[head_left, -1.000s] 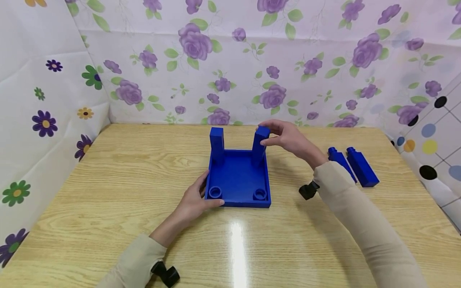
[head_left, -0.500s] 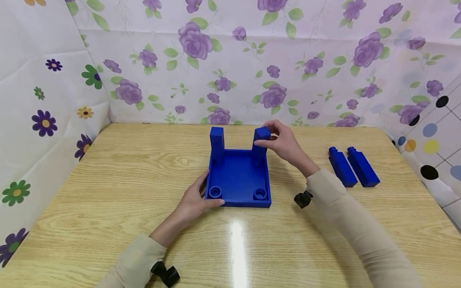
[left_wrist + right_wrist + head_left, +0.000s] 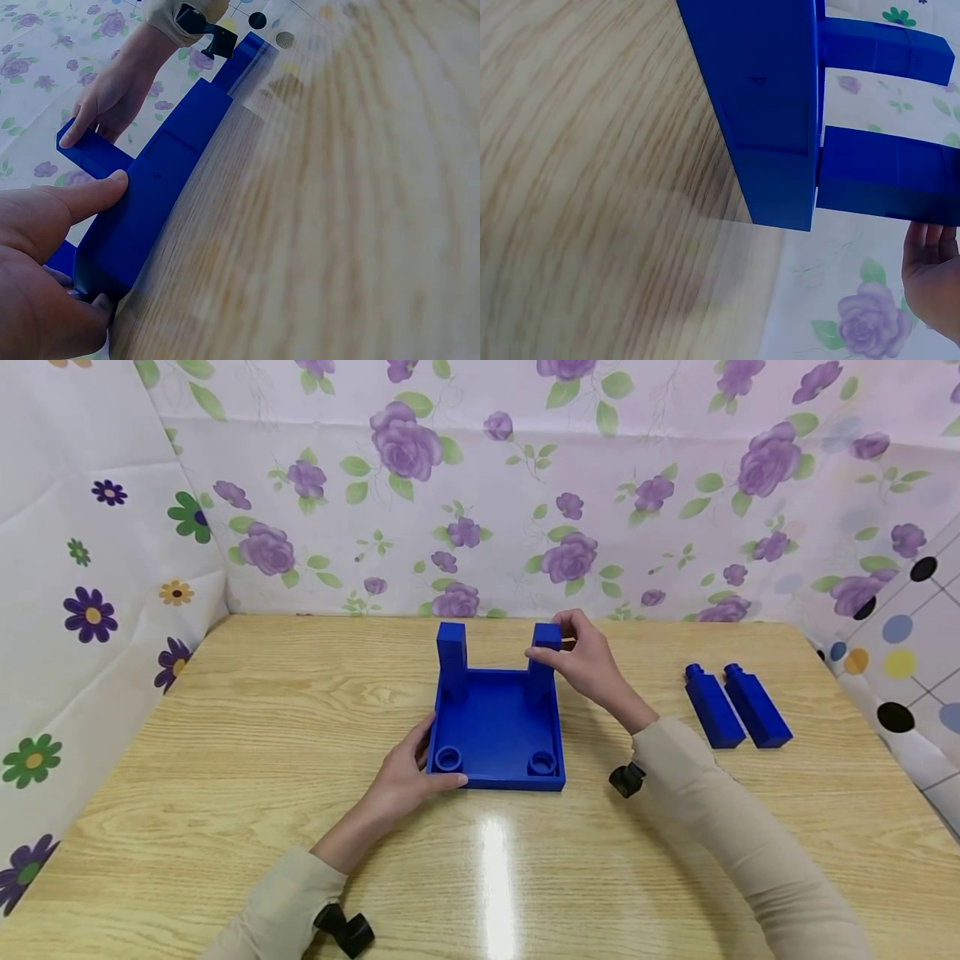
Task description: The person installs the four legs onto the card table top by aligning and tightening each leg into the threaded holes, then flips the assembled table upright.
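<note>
A square blue tabletop (image 3: 495, 727) with raised edges lies upside down on the wooden table. Its two front corners each show a round socket. At the back left corner a blue table leg (image 3: 452, 656) stands upright. My right hand (image 3: 588, 660) pinches the upper part of a second upright leg (image 3: 542, 681) at the back right corner, thumb in front and fingers behind. Around the front left corner of the tabletop, my left hand (image 3: 405, 781) grips the edge, its thumb along the front side. The left wrist view shows that thumb (image 3: 94, 196) against the blue side wall.
Two more blue legs (image 3: 714, 710) with threaded-looking ends lie side by side on the wooden table (image 3: 300, 727) at the right. Behind the table hangs a flowered cloth (image 3: 322, 485). A black camera sits on each wrist.
The right hand has turned and shifted slightly around the back right leg, and that leg has rotated to face forward. The left hand keeps its hold on the tabletop.
</note>
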The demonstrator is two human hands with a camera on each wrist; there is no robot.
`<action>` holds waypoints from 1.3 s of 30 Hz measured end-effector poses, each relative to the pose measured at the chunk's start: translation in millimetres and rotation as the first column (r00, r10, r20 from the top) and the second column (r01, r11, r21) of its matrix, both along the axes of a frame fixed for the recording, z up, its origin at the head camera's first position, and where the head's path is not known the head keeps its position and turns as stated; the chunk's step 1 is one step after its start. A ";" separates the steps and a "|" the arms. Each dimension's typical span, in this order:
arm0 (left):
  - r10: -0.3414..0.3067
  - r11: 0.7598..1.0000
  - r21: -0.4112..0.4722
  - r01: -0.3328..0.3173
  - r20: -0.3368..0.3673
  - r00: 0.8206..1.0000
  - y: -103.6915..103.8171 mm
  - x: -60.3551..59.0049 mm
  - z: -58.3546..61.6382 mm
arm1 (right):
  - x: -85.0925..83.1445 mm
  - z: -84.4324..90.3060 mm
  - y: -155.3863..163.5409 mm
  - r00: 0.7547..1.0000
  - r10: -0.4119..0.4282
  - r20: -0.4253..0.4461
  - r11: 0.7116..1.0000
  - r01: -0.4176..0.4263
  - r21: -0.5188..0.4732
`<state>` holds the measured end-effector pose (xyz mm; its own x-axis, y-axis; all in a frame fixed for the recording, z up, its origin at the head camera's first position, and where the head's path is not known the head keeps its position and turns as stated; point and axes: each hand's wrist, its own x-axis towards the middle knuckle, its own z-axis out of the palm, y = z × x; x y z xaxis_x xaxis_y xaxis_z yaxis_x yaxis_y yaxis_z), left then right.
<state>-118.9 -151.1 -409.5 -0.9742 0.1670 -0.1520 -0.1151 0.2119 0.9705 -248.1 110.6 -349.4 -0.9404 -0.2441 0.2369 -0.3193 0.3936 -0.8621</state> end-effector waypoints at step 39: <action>-0.006 1.000 -0.002 0.006 -0.020 1.000 -0.9 1.1 -0.9 | -27.9 15.9 35.4 0.788 0.546 0.284 0.835 -0.486 -0.257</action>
<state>-117.8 -152.1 -410.3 -0.9760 0.1722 -0.1333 -0.0949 0.2148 0.9720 -276.0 146.0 -333.5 -0.7121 -0.7020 0.0143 -0.1175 0.0990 -0.9881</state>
